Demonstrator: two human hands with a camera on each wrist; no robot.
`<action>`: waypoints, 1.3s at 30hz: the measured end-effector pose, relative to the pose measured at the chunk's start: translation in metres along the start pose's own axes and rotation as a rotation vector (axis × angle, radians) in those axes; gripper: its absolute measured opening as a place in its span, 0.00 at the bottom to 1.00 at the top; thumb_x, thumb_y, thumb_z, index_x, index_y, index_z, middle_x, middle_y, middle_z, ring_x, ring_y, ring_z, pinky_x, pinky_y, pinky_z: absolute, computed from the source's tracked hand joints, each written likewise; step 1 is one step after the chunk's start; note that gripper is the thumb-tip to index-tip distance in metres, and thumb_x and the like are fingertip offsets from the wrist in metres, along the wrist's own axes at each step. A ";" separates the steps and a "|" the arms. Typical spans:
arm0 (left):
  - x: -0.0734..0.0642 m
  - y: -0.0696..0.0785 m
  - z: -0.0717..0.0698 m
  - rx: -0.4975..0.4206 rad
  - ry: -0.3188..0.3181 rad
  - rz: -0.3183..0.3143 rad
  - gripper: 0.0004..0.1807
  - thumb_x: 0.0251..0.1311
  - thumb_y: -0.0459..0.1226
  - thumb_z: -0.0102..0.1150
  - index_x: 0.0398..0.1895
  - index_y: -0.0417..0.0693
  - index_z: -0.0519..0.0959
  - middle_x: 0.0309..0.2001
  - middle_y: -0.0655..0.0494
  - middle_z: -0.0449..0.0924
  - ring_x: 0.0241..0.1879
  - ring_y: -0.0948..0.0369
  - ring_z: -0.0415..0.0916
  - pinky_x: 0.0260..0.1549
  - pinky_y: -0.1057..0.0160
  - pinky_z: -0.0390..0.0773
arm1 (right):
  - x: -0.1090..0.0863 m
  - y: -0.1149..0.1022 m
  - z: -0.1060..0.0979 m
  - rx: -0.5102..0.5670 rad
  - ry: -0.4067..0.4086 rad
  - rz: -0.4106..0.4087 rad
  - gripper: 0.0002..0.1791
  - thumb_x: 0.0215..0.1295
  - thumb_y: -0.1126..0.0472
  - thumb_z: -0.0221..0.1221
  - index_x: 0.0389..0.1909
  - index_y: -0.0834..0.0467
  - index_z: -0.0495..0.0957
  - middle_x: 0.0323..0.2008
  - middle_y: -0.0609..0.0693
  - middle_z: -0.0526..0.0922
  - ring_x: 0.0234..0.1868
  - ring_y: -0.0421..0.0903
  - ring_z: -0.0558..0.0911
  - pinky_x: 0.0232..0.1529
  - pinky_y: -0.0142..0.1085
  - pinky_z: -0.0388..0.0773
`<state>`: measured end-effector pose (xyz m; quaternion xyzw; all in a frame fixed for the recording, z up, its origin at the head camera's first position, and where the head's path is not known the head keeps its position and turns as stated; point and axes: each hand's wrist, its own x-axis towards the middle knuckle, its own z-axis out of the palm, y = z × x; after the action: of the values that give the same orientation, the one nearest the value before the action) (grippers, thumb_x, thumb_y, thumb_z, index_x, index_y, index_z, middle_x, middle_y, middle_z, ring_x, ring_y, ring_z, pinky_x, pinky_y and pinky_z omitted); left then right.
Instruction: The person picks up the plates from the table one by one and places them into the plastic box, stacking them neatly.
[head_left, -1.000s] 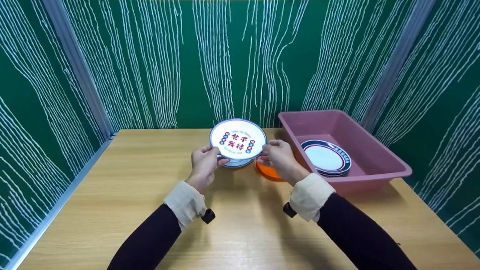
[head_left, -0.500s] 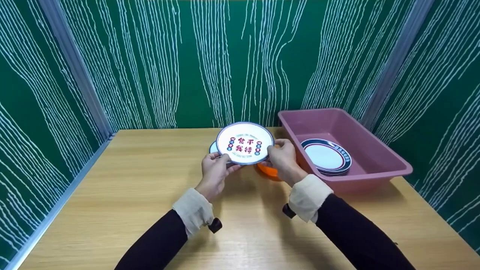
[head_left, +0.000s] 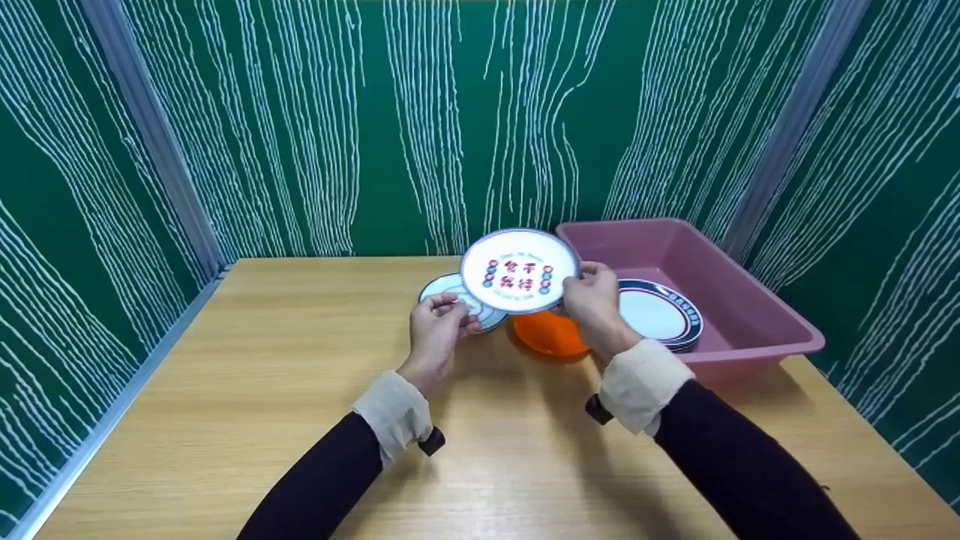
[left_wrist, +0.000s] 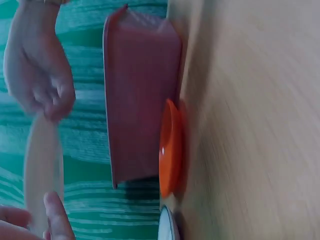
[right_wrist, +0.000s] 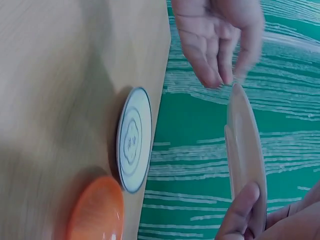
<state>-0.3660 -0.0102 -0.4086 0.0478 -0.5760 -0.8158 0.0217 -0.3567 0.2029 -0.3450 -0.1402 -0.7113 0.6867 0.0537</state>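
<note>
My right hand (head_left: 600, 311) pinches the right edge of a white plate (head_left: 520, 259) with a blue rim and red characters, its thumb on the face. The plate is held up off the table, tilted toward the head camera. At the plate's left edge my left hand (head_left: 435, 337) has loosely bent fingers, their tips right by the rim in the right wrist view. Below lies another white plate (right_wrist: 134, 140) with blue rings and a blue centre motif, partly covered in the head view. Beside it rests an orange dish (head_left: 551, 336), partly behind the held plate and right hand.
A pink plastic tub (head_left: 742, 352) stands at the right of the wooden table (head_left: 300, 360). Inside it is a stack of white plates (head_left: 651, 313) with dark patterned rims. Green walls (head_left: 480, 112) with white streaks enclose the table.
The red-lettered plate has moved right and slightly up with my right hand. My left hand has come off its edge. More of the lower plate and orange dish shows.
</note>
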 end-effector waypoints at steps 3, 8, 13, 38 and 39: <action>0.015 -0.005 -0.009 0.078 0.070 0.016 0.13 0.65 0.24 0.57 0.52 0.36 0.76 0.43 0.43 0.76 0.37 0.52 0.82 0.34 0.64 0.86 | 0.005 -0.005 -0.015 -0.010 0.034 0.017 0.28 0.79 0.67 0.47 0.76 0.57 0.55 0.61 0.58 0.72 0.50 0.52 0.80 0.50 0.34 0.84; 0.036 -0.009 -0.027 0.331 0.089 -0.125 0.23 0.60 0.24 0.55 0.61 0.34 0.74 0.42 0.50 0.74 0.31 0.57 0.75 0.36 0.58 0.83 | 0.015 -0.006 -0.041 -0.044 0.088 0.014 0.31 0.78 0.66 0.48 0.79 0.56 0.54 0.65 0.58 0.71 0.55 0.50 0.77 0.56 0.34 0.81; 0.051 -0.009 -0.039 0.372 0.041 -0.256 0.20 0.62 0.24 0.52 0.59 0.34 0.71 0.28 0.55 0.68 0.20 0.61 0.65 0.27 0.60 0.74 | 0.027 -0.003 -0.063 0.019 0.195 -0.047 0.29 0.74 0.70 0.42 0.76 0.63 0.59 0.58 0.57 0.73 0.40 0.41 0.80 0.33 0.32 0.84; 0.100 -0.026 -0.043 0.456 0.147 -0.274 0.24 0.63 0.23 0.61 0.61 0.32 0.67 0.32 0.48 0.73 0.22 0.60 0.76 0.40 0.60 0.88 | 0.053 0.024 -0.138 0.368 0.407 0.145 0.37 0.66 0.82 0.42 0.76 0.64 0.49 0.46 0.56 0.76 0.30 0.42 0.83 0.33 0.39 0.87; 0.099 -0.026 -0.043 0.468 0.143 -0.274 0.24 0.62 0.23 0.61 0.61 0.31 0.67 0.31 0.48 0.73 0.21 0.61 0.76 0.40 0.60 0.88 | 0.053 0.025 -0.138 0.367 0.406 0.147 0.38 0.66 0.82 0.42 0.76 0.64 0.48 0.46 0.57 0.76 0.28 0.42 0.83 0.34 0.40 0.88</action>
<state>-0.4597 -0.0512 -0.4528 0.1862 -0.7338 -0.6507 -0.0598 -0.3672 0.3507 -0.3689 -0.3138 -0.5377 0.7640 0.1697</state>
